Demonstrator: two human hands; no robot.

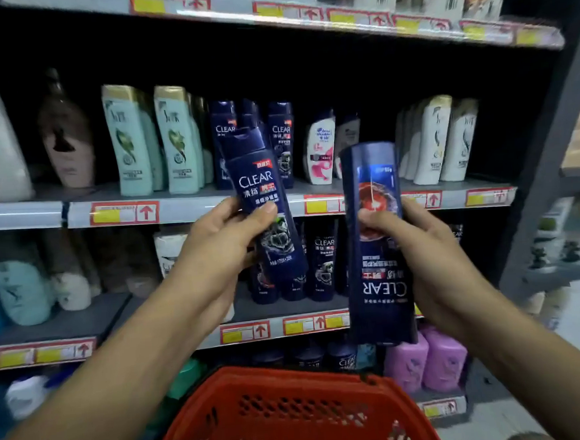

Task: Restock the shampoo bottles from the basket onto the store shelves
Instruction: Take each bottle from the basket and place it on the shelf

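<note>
The red basket sat nearest you, low in view below both forearms. Above it, your right hand had fingers wrapped round an inverted dark blue bottle at mid-body, and your left hand gripped an upright matching bottle, tilted, before the middle shelf. Both bottles looked rigid, glossy and probably slippery; the waist was judged your soundest hold.

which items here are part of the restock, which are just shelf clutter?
In the job: left hand gripping an upright Clear bottle; right hand gripping an upside-down Clear bottle; red basket; Clear row on shelf.
Not in the job: mint green bottles; purple bottles; white bottles.
</note>
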